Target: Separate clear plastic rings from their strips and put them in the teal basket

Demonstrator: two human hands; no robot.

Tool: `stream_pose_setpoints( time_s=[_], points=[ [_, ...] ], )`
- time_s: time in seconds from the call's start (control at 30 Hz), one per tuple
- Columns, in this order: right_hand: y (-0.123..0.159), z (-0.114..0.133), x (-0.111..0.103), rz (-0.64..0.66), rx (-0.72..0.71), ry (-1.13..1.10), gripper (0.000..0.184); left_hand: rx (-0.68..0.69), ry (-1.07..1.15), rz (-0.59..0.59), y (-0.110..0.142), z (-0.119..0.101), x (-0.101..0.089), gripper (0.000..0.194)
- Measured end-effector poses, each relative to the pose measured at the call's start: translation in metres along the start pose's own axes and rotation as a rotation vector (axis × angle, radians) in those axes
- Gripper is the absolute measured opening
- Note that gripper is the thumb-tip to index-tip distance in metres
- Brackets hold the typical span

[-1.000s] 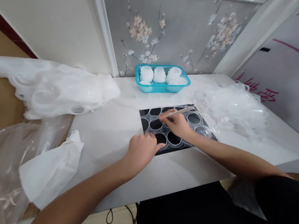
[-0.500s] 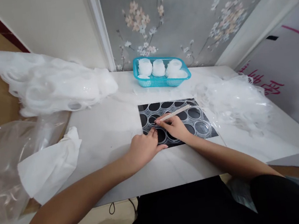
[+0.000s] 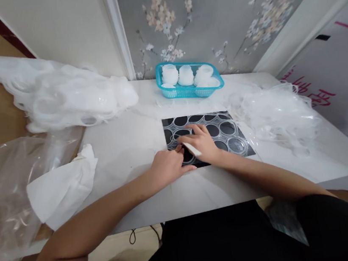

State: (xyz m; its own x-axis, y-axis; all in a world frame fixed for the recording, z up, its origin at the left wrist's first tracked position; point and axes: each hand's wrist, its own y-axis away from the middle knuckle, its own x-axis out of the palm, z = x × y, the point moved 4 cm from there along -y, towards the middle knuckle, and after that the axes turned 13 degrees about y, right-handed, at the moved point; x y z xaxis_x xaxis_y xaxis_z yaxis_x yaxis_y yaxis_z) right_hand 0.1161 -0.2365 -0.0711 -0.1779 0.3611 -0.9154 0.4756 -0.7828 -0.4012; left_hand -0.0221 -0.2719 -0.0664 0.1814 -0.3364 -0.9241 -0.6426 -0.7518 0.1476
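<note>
A black sheet point(image 3: 222, 134) covered with clear plastic rings lies flat on the white table point(image 3: 136, 139). My left hand point(image 3: 167, 165) rests with curled fingers on the sheet's near left corner, pressing it down. My right hand point(image 3: 201, 142) lies on the rings beside it, fingers stretched over the sheet, with a thin pale stick point(image 3: 192, 149) held under the thumb and pointing toward me. The two hands almost touch.
A turquoise basket point(image 3: 190, 91) with white round pieces stands at the back by the flowered wall. Heaps of clear plastic film lie at the right point(image 3: 277, 112) and back left point(image 3: 57, 98). A white cloth point(image 3: 59, 186) lies at the left edge.
My right hand has turned the stick from pointing away to the right to lying across the hand toward me. Its fingers have spread flat on the rings. The left hand stays put.
</note>
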Motion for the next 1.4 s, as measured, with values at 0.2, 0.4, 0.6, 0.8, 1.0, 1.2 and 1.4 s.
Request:
stream_pose_setpoints(
  time_s=[0.2, 0.4, 0.6, 0.8, 1.0, 1.2, 1.4],
  points=[
    [-0.029, -0.101, -0.041, -0.504, 0.565, -0.121, 0.029, 0.005, 0.0, 0.018, -0.005, 0.006, 0.001, 0.07],
    [0.029, -0.063, -0.025, -0.171, 0.493, -0.426, 0.025, 0.104, -0.021, -0.17, -0.007, -0.005, -0.006, 0.064],
    [0.041, -0.039, -0.003, -0.047, 0.512, -0.667, 0.026, 0.259, -0.132, -0.21, -0.012, -0.011, 0.002, 0.075],
    [0.037, -0.039, 0.001, -0.11, 0.481, -0.645, 0.018, 0.271, -0.143, -0.208, -0.017, -0.003, 0.011, 0.076],
    [0.037, -0.039, 0.002, -0.117, 0.465, -0.596, 0.016, 0.29, -0.157, -0.232, -0.017, -0.002, 0.013, 0.075],
    [0.037, -0.038, 0.002, -0.103, 0.413, -0.482, 0.017, 0.283, -0.153, -0.216, -0.016, -0.002, 0.013, 0.075],
    [0.033, -0.022, 0.0, -0.019, 0.173, -0.015, 0.02, 0.28, -0.087, -0.186, -0.018, -0.002, 0.01, 0.084]
  ],
)
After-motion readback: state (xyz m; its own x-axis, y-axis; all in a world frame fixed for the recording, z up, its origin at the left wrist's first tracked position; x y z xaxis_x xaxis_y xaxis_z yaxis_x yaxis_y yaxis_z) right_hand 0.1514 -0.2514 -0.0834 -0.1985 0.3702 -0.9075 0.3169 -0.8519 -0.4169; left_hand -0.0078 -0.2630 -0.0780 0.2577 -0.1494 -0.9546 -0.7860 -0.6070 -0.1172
